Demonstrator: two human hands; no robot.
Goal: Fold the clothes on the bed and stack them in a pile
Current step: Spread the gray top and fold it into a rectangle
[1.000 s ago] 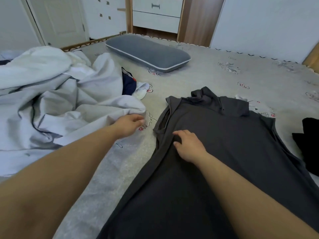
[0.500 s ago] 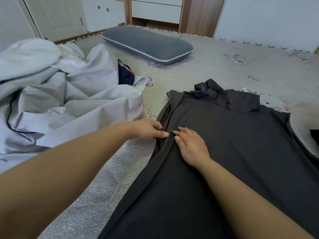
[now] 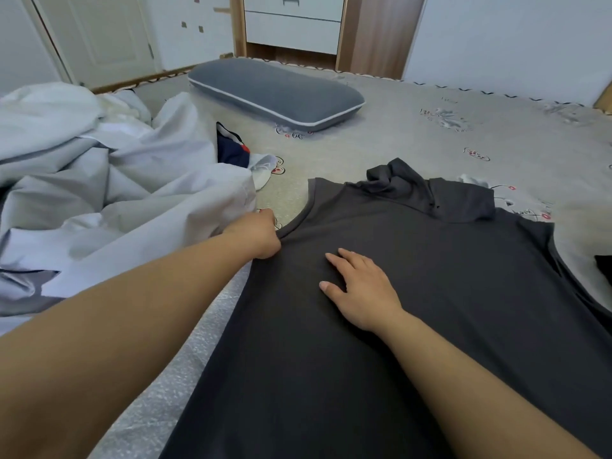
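Note:
A dark grey sleeveless garment with a high collar lies spread flat on the bed, collar pointing away from me. My left hand grips the garment's left armhole edge, fingers curled around the fabric. My right hand rests flat on the garment's chest, fingers straight and spread. A navy garment with red and white marks peeks out from under the bedding at the left. A black piece of clothing shows at the right edge.
A rumpled pale grey duvet fills the left side of the bed. A grey pillow lies at the far end. The patterned grey bed sheet stretches beyond the garment. A wardrobe and a door stand behind the bed.
My left hand came over from the duvet edge and took hold of the garment's left armhole, pulling it outward. The folded-in left edge now lies flat. My right hand stayed pressing the chest.

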